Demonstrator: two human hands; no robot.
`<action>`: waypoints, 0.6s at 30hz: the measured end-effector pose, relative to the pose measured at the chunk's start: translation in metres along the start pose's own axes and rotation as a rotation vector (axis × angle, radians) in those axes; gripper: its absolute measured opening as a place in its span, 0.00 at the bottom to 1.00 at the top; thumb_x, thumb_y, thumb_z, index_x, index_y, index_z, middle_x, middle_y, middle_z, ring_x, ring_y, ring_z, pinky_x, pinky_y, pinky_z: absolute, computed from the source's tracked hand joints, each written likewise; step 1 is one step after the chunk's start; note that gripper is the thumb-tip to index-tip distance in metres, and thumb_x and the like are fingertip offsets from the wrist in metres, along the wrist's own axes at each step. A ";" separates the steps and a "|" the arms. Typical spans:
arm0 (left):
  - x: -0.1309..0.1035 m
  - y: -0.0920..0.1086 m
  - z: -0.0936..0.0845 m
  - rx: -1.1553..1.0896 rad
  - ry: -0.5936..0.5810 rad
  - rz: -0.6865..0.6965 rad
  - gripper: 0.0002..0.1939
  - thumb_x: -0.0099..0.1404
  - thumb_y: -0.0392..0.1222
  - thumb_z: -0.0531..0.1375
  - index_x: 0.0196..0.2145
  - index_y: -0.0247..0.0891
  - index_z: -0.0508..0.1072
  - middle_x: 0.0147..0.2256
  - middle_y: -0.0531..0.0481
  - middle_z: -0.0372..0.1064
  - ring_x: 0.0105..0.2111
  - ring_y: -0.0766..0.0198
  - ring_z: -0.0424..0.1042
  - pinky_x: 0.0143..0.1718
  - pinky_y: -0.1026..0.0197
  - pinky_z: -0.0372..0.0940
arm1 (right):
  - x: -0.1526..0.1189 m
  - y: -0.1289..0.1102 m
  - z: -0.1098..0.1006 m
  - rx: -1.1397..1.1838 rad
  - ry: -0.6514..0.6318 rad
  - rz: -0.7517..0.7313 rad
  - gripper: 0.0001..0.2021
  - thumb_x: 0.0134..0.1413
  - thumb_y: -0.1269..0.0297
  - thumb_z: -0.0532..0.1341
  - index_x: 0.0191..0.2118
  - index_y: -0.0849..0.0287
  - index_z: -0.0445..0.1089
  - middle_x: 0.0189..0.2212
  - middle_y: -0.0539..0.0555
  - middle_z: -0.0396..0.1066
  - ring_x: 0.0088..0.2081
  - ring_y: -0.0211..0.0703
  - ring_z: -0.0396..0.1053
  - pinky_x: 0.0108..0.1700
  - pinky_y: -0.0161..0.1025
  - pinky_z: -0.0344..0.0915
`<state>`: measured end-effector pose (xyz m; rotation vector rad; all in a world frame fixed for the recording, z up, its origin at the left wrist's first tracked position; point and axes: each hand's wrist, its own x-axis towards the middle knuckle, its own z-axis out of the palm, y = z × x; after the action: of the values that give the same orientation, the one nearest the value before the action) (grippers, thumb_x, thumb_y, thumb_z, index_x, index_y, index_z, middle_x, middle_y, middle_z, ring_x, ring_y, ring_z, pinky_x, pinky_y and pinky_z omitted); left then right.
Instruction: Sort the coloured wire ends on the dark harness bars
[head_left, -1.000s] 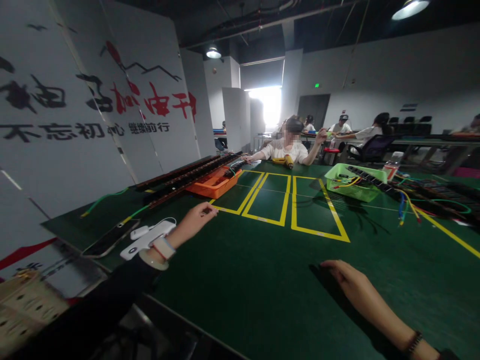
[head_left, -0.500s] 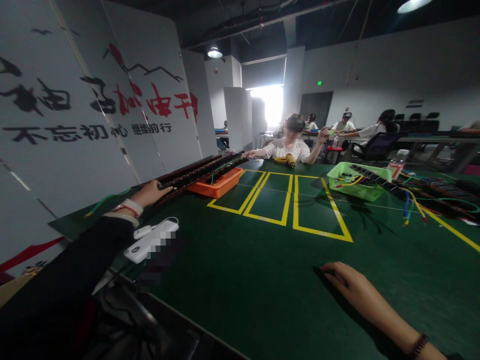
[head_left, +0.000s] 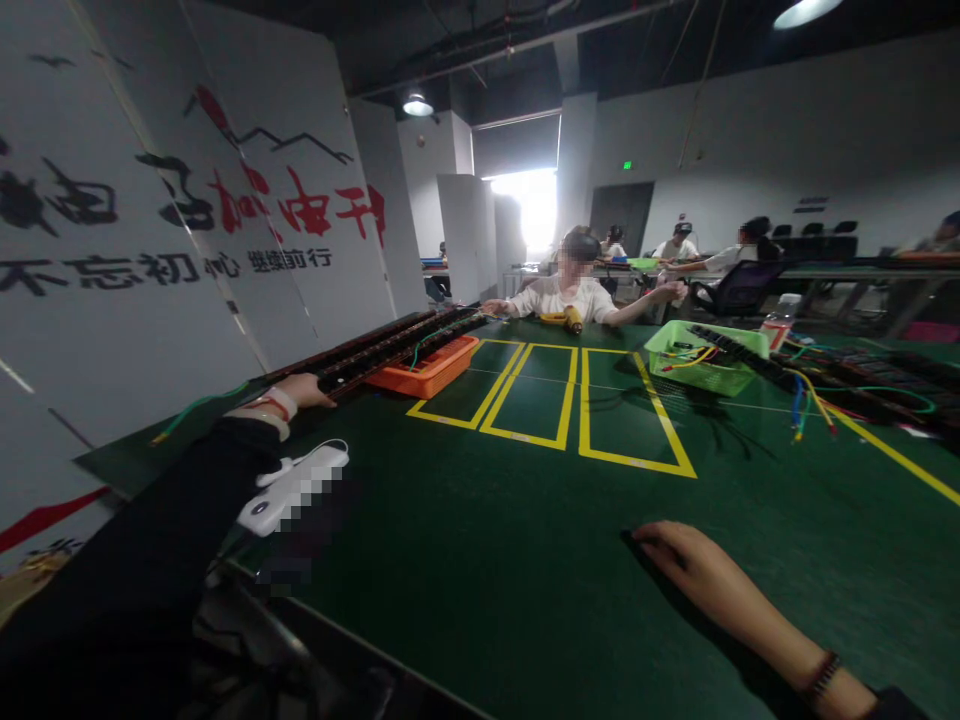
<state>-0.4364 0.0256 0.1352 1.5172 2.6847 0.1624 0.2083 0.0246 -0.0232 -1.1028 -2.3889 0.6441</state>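
Note:
My left hand (head_left: 304,390) is at the near end of the long dark strips (head_left: 375,358), its fingers closed round an edge of them. The strips run away along the table's left side, and their far part lies beside and over an orange basket (head_left: 426,374). A green wire (head_left: 196,402) trails to the left of my left wrist. My right hand (head_left: 671,548) rests on the green table (head_left: 480,540) at the lower right, fingers curled together, with no object visible in it.
A white device (head_left: 296,490) lies near my left forearm. Yellow tape rectangles (head_left: 525,437) mark the table. Across it sits a person (head_left: 574,290) behind a yellow tool (head_left: 572,319). On the right are a green basket (head_left: 705,375), wires, a bottle (head_left: 781,320) and more dark strips (head_left: 877,375).
The view has shifted slightly. My left hand's fingers have drawn in around the strips' near end. The person opposite has lowered a raised hand out to the side. My right hand stays resting.

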 end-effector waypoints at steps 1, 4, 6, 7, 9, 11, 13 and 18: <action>0.003 0.002 -0.001 0.028 -0.018 -0.027 0.32 0.42 0.48 0.69 0.41 0.21 0.71 0.40 0.35 0.71 0.41 0.50 0.68 0.41 0.59 0.59 | 0.000 0.000 0.000 -0.002 0.001 -0.003 0.14 0.60 0.57 0.52 0.45 0.54 0.70 0.42 0.56 0.71 0.44 0.47 0.68 0.48 0.46 0.65; 0.010 0.010 -0.002 0.079 -0.059 -0.091 0.30 0.41 0.51 0.68 0.36 0.23 0.74 0.39 0.35 0.72 0.40 0.48 0.69 0.39 0.58 0.61 | 0.000 0.000 0.000 -0.016 0.006 -0.014 0.13 0.60 0.58 0.53 0.45 0.54 0.70 0.42 0.56 0.71 0.44 0.46 0.68 0.48 0.46 0.65; 0.011 0.015 -0.002 0.091 -0.079 -0.108 0.27 0.39 0.52 0.68 0.32 0.26 0.75 0.38 0.36 0.73 0.39 0.49 0.70 0.38 0.59 0.62 | 0.000 -0.001 0.000 -0.029 0.008 -0.015 0.13 0.60 0.58 0.52 0.44 0.54 0.70 0.41 0.56 0.71 0.43 0.46 0.69 0.48 0.46 0.65; 0.011 0.017 -0.002 0.093 -0.087 -0.109 0.26 0.40 0.53 0.68 0.30 0.27 0.75 0.38 0.36 0.73 0.38 0.50 0.70 0.38 0.60 0.62 | 0.000 -0.002 0.000 -0.033 0.008 -0.015 0.13 0.61 0.57 0.52 0.44 0.54 0.70 0.41 0.56 0.71 0.43 0.46 0.69 0.47 0.46 0.65; 0.010 0.019 -0.002 0.099 -0.095 -0.110 0.24 0.41 0.53 0.67 0.29 0.28 0.74 0.38 0.37 0.73 0.38 0.52 0.71 0.37 0.61 0.62 | 0.000 -0.003 -0.001 -0.036 0.005 -0.017 0.13 0.61 0.58 0.52 0.44 0.54 0.70 0.41 0.55 0.71 0.43 0.46 0.69 0.47 0.46 0.65; 0.008 0.019 -0.002 0.113 -0.093 -0.118 0.24 0.42 0.53 0.66 0.30 0.28 0.74 0.38 0.37 0.73 0.37 0.52 0.70 0.37 0.61 0.62 | 0.000 -0.004 -0.001 -0.036 -0.001 -0.020 0.13 0.61 0.58 0.52 0.44 0.54 0.70 0.41 0.55 0.71 0.43 0.46 0.69 0.47 0.45 0.65; 0.006 0.019 -0.001 0.129 -0.084 -0.120 0.26 0.44 0.54 0.65 0.32 0.26 0.74 0.38 0.37 0.72 0.38 0.52 0.70 0.36 0.61 0.62 | -0.001 -0.005 -0.001 -0.039 -0.010 -0.020 0.13 0.62 0.58 0.51 0.44 0.54 0.70 0.41 0.55 0.71 0.43 0.45 0.68 0.47 0.45 0.64; 0.000 0.016 0.003 0.150 -0.074 -0.073 0.31 0.49 0.57 0.61 0.37 0.20 0.73 0.40 0.35 0.71 0.39 0.53 0.69 0.36 0.62 0.60 | -0.001 -0.003 -0.001 -0.043 -0.023 -0.021 0.12 0.62 0.58 0.51 0.44 0.53 0.70 0.41 0.54 0.71 0.43 0.45 0.68 0.48 0.45 0.64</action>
<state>-0.4219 0.0339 0.1343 1.4278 2.7421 -0.0982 0.2075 0.0224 -0.0202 -1.0916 -2.4415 0.6046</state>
